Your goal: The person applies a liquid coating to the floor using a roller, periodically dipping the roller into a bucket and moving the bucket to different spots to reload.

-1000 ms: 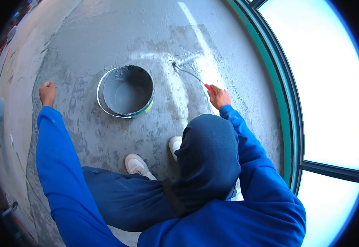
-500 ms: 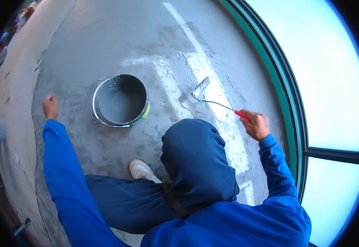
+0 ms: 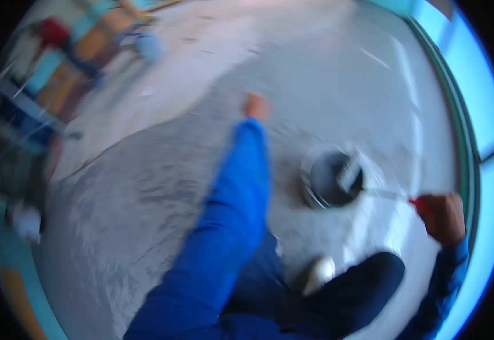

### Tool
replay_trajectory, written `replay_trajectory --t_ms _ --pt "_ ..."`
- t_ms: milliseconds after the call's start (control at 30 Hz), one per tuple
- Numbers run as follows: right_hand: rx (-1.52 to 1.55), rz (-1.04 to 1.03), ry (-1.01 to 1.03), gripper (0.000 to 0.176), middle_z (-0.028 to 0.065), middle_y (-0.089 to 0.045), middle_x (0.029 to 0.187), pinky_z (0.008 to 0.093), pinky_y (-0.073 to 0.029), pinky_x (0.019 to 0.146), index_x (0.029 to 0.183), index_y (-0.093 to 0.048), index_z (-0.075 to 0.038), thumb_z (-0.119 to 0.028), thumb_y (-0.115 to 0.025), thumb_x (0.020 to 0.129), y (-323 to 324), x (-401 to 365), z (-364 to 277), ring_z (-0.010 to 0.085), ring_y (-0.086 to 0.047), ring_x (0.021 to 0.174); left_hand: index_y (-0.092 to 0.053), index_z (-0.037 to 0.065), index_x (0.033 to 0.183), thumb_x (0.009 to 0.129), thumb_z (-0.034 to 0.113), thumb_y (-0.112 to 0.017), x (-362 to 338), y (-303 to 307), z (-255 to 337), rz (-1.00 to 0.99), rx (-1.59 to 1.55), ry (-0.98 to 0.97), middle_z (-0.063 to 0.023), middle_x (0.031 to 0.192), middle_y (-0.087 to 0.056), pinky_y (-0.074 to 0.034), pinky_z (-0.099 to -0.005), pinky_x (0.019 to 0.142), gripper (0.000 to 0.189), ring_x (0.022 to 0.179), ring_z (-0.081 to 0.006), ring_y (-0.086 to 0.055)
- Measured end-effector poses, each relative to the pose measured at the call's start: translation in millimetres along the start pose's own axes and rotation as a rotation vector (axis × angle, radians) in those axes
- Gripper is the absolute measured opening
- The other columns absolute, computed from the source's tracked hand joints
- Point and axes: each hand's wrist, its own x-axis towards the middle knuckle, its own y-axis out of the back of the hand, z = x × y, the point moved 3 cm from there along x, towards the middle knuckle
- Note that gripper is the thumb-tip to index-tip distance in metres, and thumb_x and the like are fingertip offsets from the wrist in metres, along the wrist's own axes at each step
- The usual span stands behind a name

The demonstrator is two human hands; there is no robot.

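My right hand [image 3: 444, 218] is wrapped round the red handle of a paint roller [image 3: 349, 173]. The roller's grey-coated head is at the mouth of a bucket [image 3: 310, 195], its thin frame crossing the right rim. Grey coating material shows inside this bucket, which stands on the floor with its wire handle at the rim. Stretched out ahead, my left hand [image 3: 256, 106] looks closed like a fist, up and left of the bucket and apart from it. Motion blurs its fingers, and nothing shows in them.
Wet grey coating covers much of the floor [image 3: 162, 187], beside a paler area [image 3: 213, 34]. A green-edged window frame [image 3: 457, 107] runs along the right. Blurred coloured items [image 3: 82, 45] stand at upper left. My white shoe [image 3: 319, 275] is just below the bucket.
The roller has gone from the floor to the bucket, still in my right hand. My view has swung left, so the bucket and window sit further right. My left arm is now nearer the middle.
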Motion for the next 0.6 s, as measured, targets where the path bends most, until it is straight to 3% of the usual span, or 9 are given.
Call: replay_trajectory --t_ms 33,67,100,167,367,600 --pt "-0.044 -0.047 0.046 0.011 0.0134 -0.067 0.069 0.0347 -0.052 0.056 0.078 -0.071 -0.006 -0.008 -0.069 0.067 -15.7 15.3 5.1 0.0304 -0.063 0.056 -0.06 0.001 0.113 0.09 0.018 -0.044 4.2 -9.0 1.9 0.016 0.336 0.017 -0.0216 0.114 -0.059 -0.036 -0.0503 0.098 0.033 0.11 -0.035 -0.054" --pt "-0.055 0.013 0.142 0.01 0.0116 -0.065 0.066 0.0397 -0.05 0.058 0.073 -0.071 -0.01 -0.013 -0.07 0.063 -40.7 33.1 16.8 0.032 -0.061 0.056 -0.059 -0.004 0.113 0.09 0.018 -0.044 22.9 -27.7 -5.9 -0.094 0.187 0.111 -0.0246 0.122 -0.054 -0.034 -0.0489 0.102 0.036 0.115 -0.0356 -0.052" --pt "-0.061 -0.046 0.172 0.01 0.011 -0.064 0.063 0.0423 -0.049 0.061 0.071 -0.071 -0.011 -0.014 -0.071 0.062 -54.9 53.3 11.5 0.032 -0.061 0.057 -0.059 -0.005 0.111 0.087 0.016 -0.045 3.7 -3.2 -8.7 0.16 -0.599 0.565 -0.0265 0.125 -0.051 -0.04 -0.0476 0.097 0.035 0.109 -0.0378 -0.055" --pt "-0.128 -0.156 0.167 0.009 0.0079 -0.064 0.063 0.0417 -0.047 0.06 0.07 -0.072 -0.016 -0.017 -0.07 0.06 -73.7 74.8 -3.3 0.0305 -0.061 0.06 -0.063 0.002 0.094 0.083 0.013 -0.05 -22.8 44.2 -1.4 0.141 -0.799 0.52 -0.0294 0.12 -0.048 -0.047 -0.0468 0.087 0.02 0.098 -0.042 -0.057" --pt "-0.369 -0.261 0.213 0.009 0.0081 -0.064 0.064 0.0398 -0.048 0.059 0.064 -0.07 -0.019 -0.027 -0.068 0.059 -171.2 128.5 9.6 0.0295 -0.064 0.064 -0.062 0.001 0.098 0.085 0.016 -0.051 -32.4 55.0 -6.3 0.174 -0.823 0.561 -0.0242 0.12 -0.047 -0.047 -0.0467 0.087 0.023 0.097 -0.0407 -0.057" --pt "-0.354 -0.214 0.23 0.009 0.0068 -0.062 0.06 0.0404 -0.048 0.058 0.066 -0.07 -0.021 -0.029 -0.068 0.062 -185.2 108.4 13.3 0.0296 -0.063 0.064 -0.062 0.001 0.099 0.087 0.017 -0.051 -42.4 64.8 -2.3 0.09 -0.798 0.557 -0.0226 0.119 -0.046 -0.047 -0.0461 0.087 0.023 0.098 -0.0403 -0.057"
